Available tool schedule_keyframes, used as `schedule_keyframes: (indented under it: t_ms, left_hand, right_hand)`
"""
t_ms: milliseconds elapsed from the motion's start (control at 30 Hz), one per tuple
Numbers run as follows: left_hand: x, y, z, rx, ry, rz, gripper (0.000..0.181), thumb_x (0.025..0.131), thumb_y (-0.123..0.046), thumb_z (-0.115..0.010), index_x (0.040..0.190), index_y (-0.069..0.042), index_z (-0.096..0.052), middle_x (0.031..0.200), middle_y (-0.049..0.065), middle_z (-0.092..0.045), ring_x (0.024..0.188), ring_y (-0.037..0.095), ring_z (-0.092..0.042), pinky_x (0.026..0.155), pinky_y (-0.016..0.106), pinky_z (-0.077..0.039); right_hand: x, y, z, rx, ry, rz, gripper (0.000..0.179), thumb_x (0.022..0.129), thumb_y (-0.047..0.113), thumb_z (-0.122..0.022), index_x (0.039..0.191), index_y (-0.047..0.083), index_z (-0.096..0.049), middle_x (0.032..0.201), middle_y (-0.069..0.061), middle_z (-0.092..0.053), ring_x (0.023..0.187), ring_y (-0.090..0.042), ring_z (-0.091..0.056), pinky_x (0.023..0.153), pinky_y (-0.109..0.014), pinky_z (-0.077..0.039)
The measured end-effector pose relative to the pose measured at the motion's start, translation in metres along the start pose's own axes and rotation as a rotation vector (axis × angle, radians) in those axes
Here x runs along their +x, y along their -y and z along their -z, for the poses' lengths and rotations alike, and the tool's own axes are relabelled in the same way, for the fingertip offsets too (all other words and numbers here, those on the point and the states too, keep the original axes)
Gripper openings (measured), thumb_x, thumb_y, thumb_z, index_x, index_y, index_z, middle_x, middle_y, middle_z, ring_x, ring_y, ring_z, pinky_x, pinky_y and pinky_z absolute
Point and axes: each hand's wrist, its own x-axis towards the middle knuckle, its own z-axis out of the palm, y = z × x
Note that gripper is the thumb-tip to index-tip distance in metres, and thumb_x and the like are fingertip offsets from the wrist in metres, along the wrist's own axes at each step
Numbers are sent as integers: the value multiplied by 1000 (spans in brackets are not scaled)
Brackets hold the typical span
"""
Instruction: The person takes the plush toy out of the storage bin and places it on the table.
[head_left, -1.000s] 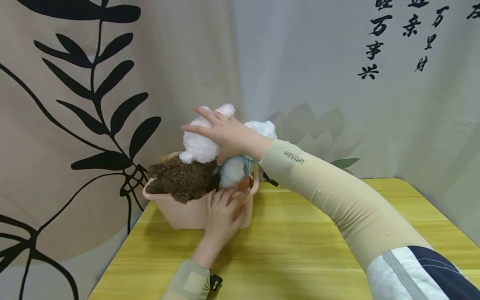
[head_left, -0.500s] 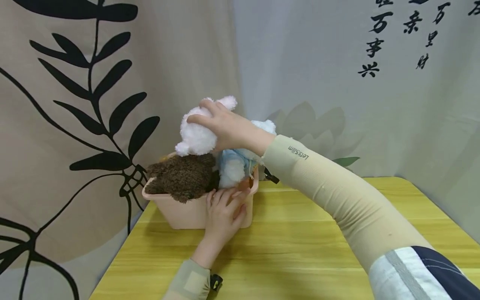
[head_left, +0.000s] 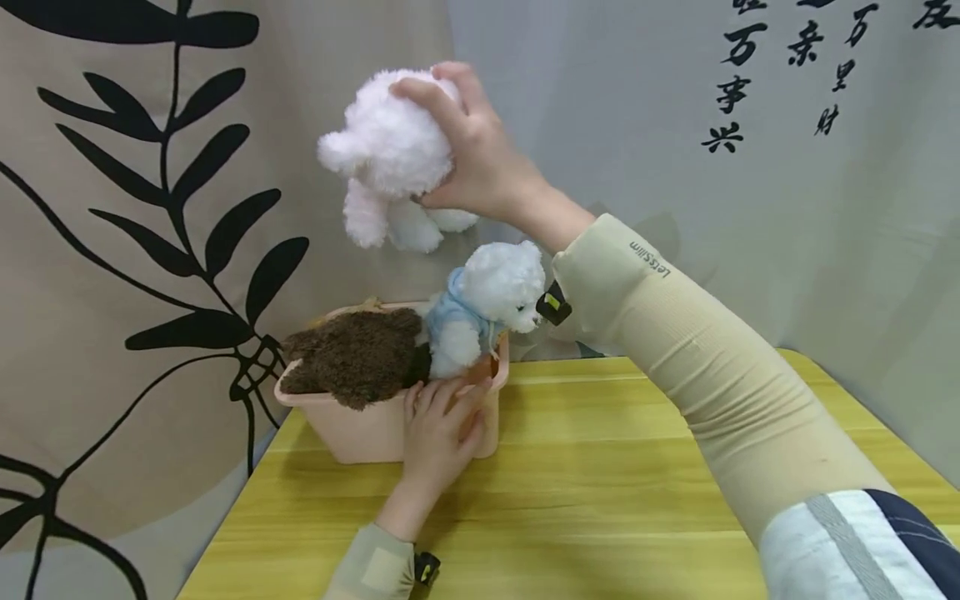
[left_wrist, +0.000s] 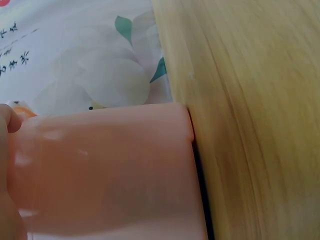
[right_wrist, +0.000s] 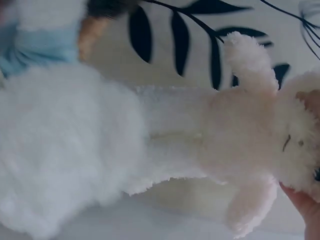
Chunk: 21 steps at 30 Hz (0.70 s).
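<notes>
My right hand (head_left: 487, 154) grips a white and pale pink plush toy (head_left: 401, 137) by its head, holding it up above a pink plastic bin (head_left: 367, 429). The toy's legs dangle down; in the right wrist view its pale pink body (right_wrist: 240, 132) is seen, with fingers at its head. My left hand (head_left: 442, 433) holds the bin's front wall, its fingers hooked over the rim. Inside the bin, a white teddy bear (head_left: 502, 283) in a blue hoodie sits upright at the right, and a brown plush toy (head_left: 360, 354) lies at the left.
The bin stands on a yellow wood-grain table (head_left: 600, 475), near its far left corner. A curtain (head_left: 360, 50) with black leaf prints and writing hangs behind it. Something orange (head_left: 480, 368) shows inside the bin by the left fingers.
My right hand has closed on the white and pink plush toy and lifted it up out of the bin. The white bear's head now shows. The left hand has stayed at the rim.
</notes>
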Motion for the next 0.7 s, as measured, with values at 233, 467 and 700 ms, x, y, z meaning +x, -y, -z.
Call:
schedule_keyframes:
  t_ms: [233, 467, 700]
  left_hand:
    - [0, 0, -2, -23, -22, -4, 43, 89, -25, -62, 132, -30, -60, 119, 5, -61, 109, 28, -52, 99, 58, -28]
    - [0, 3, -5, -39, -55, -23, 44, 85, -23, -66, 129, -28, -63, 114, 5, -62, 104, 29, -53, 95, 57, -29]
    - [0, 5, -2, -26, -25, -9, 46, 85, -23, -65, 130, -27, -62, 113, 5, -61, 104, 30, -52, 96, 57, -28]
  right_hand:
    - [2, -11, 61, -119, -132, -42, 82, 68, 28, -85, 136, 8, -45, 138, -14, -31, 125, -13, -39, 101, -19, -30]
    - [-16, -29, 106, -265, -112, -282, 87, 67, 33, -84, 142, 16, -43, 143, -7, -31, 127, -14, -37, 100, -20, -30]
    - [-46, -49, 130, -314, -15, -537, 89, 69, 34, -84, 145, 24, -38, 139, -12, -31, 125, -24, -41, 103, -34, -37]
